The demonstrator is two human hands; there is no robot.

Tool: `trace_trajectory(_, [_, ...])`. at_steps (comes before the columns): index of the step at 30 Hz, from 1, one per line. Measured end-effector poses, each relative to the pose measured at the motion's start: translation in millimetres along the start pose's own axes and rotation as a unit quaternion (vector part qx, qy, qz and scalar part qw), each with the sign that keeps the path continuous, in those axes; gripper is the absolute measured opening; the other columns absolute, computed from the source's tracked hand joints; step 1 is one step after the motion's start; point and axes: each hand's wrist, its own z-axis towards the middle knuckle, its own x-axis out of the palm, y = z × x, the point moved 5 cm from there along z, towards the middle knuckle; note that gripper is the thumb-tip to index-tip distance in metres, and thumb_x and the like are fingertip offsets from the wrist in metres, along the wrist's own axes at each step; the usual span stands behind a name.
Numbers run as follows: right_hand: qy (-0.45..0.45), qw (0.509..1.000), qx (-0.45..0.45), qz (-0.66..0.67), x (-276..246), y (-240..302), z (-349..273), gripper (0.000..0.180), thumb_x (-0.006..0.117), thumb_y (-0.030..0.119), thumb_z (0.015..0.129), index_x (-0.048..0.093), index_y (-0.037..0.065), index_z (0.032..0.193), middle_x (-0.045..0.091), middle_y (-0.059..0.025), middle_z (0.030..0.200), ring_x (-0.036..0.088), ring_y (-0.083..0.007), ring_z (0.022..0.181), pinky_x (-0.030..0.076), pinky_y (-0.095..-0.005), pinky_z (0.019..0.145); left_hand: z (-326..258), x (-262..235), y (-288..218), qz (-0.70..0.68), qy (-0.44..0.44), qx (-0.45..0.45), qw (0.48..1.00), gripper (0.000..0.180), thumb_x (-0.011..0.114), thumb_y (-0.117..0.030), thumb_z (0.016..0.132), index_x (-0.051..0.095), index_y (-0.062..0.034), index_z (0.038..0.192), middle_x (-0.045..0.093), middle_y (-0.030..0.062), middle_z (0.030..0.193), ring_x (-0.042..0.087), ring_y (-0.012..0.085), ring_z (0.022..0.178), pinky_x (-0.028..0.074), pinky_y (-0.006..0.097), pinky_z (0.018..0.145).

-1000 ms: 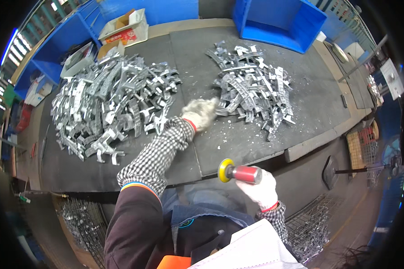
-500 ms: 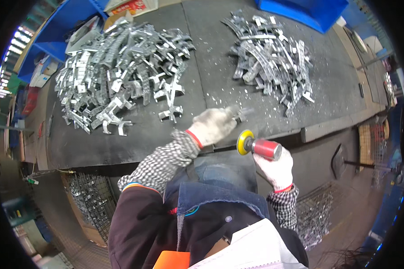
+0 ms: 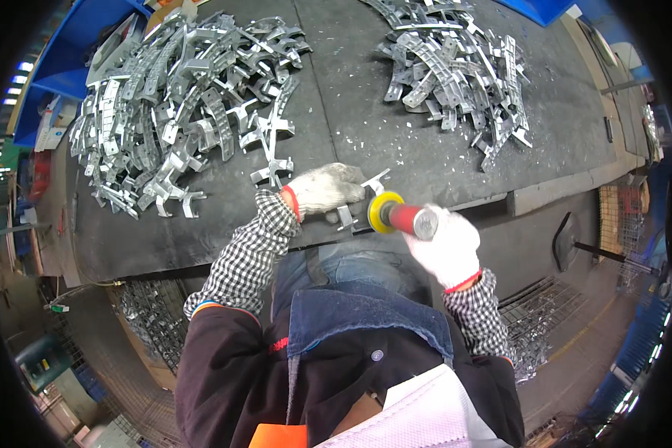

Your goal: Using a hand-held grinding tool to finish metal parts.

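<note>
My left hand (image 3: 328,188), in a white knit glove, presses a small silvery metal bracket (image 3: 360,196) against the dark worktable (image 3: 351,127) near its front edge. My right hand (image 3: 446,245), also gloved, grips a tool with a red handle and a yellow disc guard (image 3: 399,216). The tool's yellow end sits right beside the bracket, just right of my left hand.
A large heap of silvery metal brackets (image 3: 179,97) covers the table's left side. A second heap of curved metal pieces (image 3: 455,67) lies at the back right. Blue bins (image 3: 75,60) stand at the far left. More metal parts (image 3: 153,328) lie in a wire basket under the table.
My left hand has drawn a bracket back from the right heap to the table's front edge. My right hand has brought the red-handled tool up against it.
</note>
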Motion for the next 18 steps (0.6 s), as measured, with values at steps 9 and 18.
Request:
trace_trajectory(9, [-0.069,0.996,-0.051,0.019,4,6,-2,0.048,0.089,0.023,0.067,0.070,0.004,0.106,0.072,-0.0130,0.087,0.072,-0.0330,0.076,0.058,-0.0408,0.071,18,-1,23,-0.015,0.001,0.062,0.998,0.037,0.059,-0.029,0.099,0.069,0.0002,0.119,0.068,0.0109,0.085,0.067,0.0173,0.068,0.055,0.033,0.061])
trace_trajectory(18, [-0.001,0.998,-0.067,0.002,-5,5,-16,0.039,0.085,0.031,0.072,0.070,0.009,0.101,0.071,-0.0089,0.081,0.071,-0.0299,0.073,0.058,-0.0404,0.070,7,-4,14,-0.086,0.002,-0.005,0.996,0.039,0.064,-0.033,0.099,0.069,0.0024,0.114,0.068,0.0073,0.081,0.064,0.0121,0.059,0.052,0.028,0.049])
